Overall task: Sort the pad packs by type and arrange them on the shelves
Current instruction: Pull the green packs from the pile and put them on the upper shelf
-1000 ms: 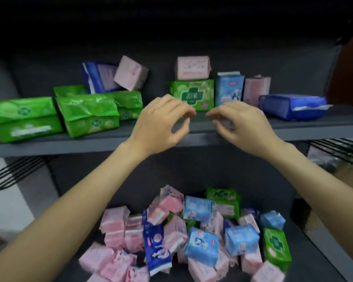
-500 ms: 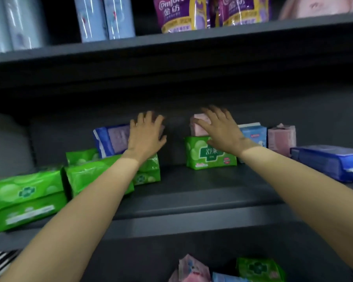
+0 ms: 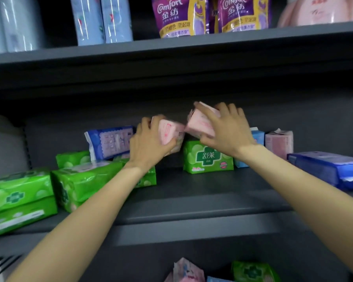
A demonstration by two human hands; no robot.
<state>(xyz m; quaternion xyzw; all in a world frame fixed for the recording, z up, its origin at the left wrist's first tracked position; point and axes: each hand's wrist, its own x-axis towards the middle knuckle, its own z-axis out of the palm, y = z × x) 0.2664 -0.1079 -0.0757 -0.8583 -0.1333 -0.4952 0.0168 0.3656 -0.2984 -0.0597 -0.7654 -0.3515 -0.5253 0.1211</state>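
Observation:
My left hand (image 3: 149,143) grips a small pink pad pack (image 3: 170,130) above the grey middle shelf (image 3: 192,192). My right hand (image 3: 226,131) grips a second pink pad pack (image 3: 200,124), tilted, just above a small green pad pack (image 3: 208,157). The two pink packs nearly touch each other. Large green packs (image 3: 84,182) lie at the shelf's left, with a blue-purple pack (image 3: 110,141) standing behind them. A light-blue pack (image 3: 257,139), a pink pack (image 3: 278,142) and a flat dark-blue pack (image 3: 330,167) sit on the right.
The upper shelf (image 3: 171,47) carries purple Comfort pouches (image 3: 177,15), pale-blue packs (image 3: 102,19) and pink bottles (image 3: 322,9). Loose pink and green packs (image 3: 253,271) show on the lower shelf at the bottom edge. Bare shelf surface lies in front of the small green pack.
Both hands have closed on the pink packs and lifted them off the green packs, bringing them together at the middle of the shelf. The view rose from the lower shelf one second ago.

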